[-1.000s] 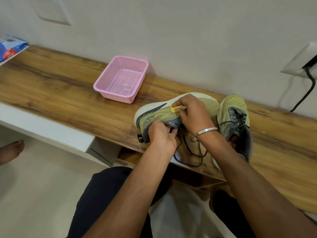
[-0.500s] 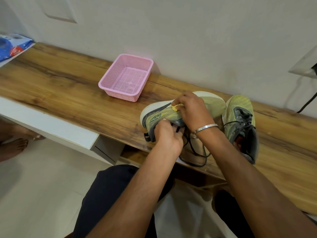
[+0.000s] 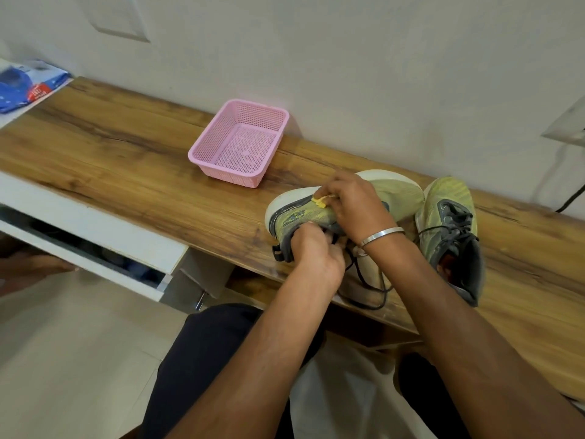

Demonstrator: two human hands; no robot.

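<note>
Yellow-green knit running shoe with white sole (image 3: 300,215) lying on its side at the near edge of the wooden tabletop (image 3: 126,153), sole turned toward the wall, opening toward the body. Left hand (image 3: 316,255) grip closed: fingers curled into the grey collar and lace area of that shoe. Lace itself pinched or not: cannot tell. Right hand (image 3: 351,204) grip closed as well: draped over the upper, fingers curled round it, fingertips at a small yellow tab (image 3: 320,201) on the far side. Silver metal bangle (image 3: 383,234) on the right wrist. Loose black shoelace (image 3: 368,291) trailing out from under both hands, looping over the tabletop edge. Second matching yellow-green shoe (image 3: 449,223) upright just right of the first, laced, opening toward the body; toes close together, contact not discernible. Pink perforated plastic basket (image 3: 221,172) further left, near the wall, well apart from both shoes. White drawer (image 3: 95,229) pulled open below the tabletop, left side. Blue printed packet (image 3: 25,87) at the far left end.
</note>
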